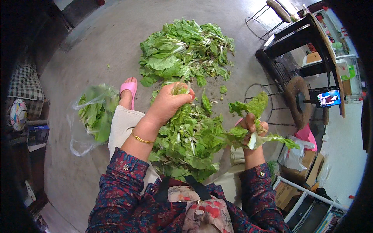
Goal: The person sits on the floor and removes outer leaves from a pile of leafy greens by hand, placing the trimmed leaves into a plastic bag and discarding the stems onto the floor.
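Observation:
My left hand (170,100) is closed around a small bunch of leafy greens (181,88), its pale stem ends poking out above the thumb. In my right hand (251,128) are several torn green leaves (256,104) with a white stalk among them. Between my legs lies a loose heap of leaves (189,142) on the floor, partly hidden by my left forearm. Farther ahead is a bigger pile of leafy greens (186,49), with dirt and scraps along its near side. To the left, a clear plastic bag (96,113) contains more greens.
On the right are a round stool (300,99), a phone (328,98) on a holder, and a dark table frame (294,46). A white plastic bag (297,151) and a shelf (309,201) sit nearer me. At far left rests a ball (18,114).

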`<control>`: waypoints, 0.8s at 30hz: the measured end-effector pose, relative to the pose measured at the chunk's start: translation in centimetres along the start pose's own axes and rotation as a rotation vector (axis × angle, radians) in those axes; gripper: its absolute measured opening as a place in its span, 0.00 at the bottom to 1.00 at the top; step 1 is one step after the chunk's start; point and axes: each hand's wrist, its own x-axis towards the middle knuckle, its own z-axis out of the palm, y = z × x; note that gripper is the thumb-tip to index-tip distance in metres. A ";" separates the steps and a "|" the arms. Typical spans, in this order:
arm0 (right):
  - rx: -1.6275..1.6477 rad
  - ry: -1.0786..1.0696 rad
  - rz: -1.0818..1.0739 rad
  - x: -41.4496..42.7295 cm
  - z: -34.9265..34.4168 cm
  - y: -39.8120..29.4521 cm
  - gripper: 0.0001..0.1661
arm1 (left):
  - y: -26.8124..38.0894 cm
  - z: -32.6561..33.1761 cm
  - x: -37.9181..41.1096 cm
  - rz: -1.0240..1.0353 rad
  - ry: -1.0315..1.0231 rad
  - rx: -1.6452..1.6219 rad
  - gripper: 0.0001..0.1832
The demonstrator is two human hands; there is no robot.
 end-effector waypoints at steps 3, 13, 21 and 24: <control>-0.118 0.029 0.001 -0.1 0.1 0.2 0.17 | -0.3 0.3 0.0 0.033 -0.039 -0.017 0.09; -0.331 0.053 0.199 0.2 0.5 1.1 0.29 | 0.1 1.2 -0.4 -0.009 -0.156 0.024 0.14; -1.846 -0.026 0.194 2.9 4.3 2.6 0.26 | -0.2 -1.5 -0.1 0.060 0.053 0.277 0.11; -2.082 -0.037 0.021 2.9 4.0 3.2 0.30 | -0.7 -1.8 0.0 0.074 0.064 0.300 0.11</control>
